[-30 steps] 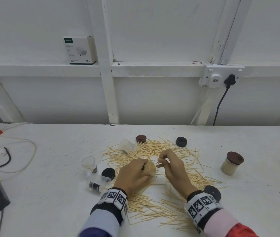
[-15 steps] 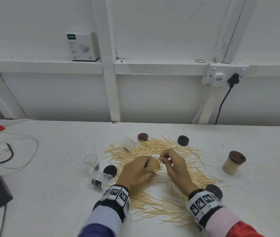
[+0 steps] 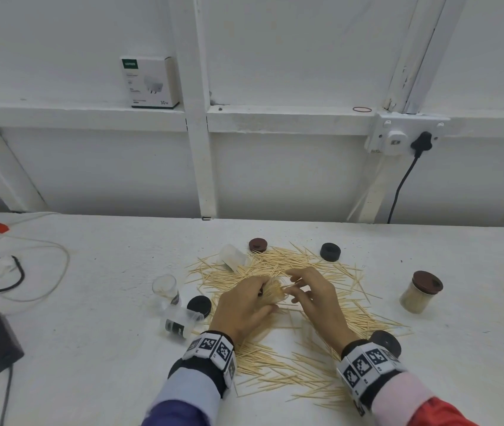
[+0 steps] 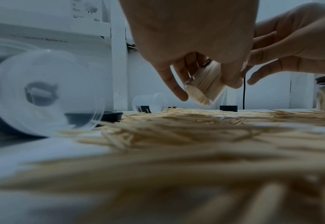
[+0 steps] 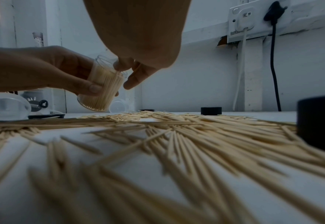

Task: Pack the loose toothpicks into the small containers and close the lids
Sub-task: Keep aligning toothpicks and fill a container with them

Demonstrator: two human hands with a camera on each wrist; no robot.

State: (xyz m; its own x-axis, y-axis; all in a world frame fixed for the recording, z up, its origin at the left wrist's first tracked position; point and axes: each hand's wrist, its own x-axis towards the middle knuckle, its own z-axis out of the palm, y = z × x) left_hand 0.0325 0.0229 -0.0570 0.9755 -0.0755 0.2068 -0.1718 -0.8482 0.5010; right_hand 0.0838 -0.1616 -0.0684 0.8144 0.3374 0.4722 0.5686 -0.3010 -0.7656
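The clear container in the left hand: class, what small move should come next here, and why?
Probably capping it. The left hand grips the clear container tilted, and it looks packed nearly full, while the right hand works at its mouth with its fingertips. So the right hand should likely settle those last toothpicks, then reach for the black lid lying just left of the left hand.

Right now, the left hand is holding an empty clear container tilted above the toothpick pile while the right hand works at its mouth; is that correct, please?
Not quite: the clear container is packed with toothpicks, not empty, as the right wrist view shows. The left hand does hold it tilted above the toothpick pile, with the right hand at its mouth.
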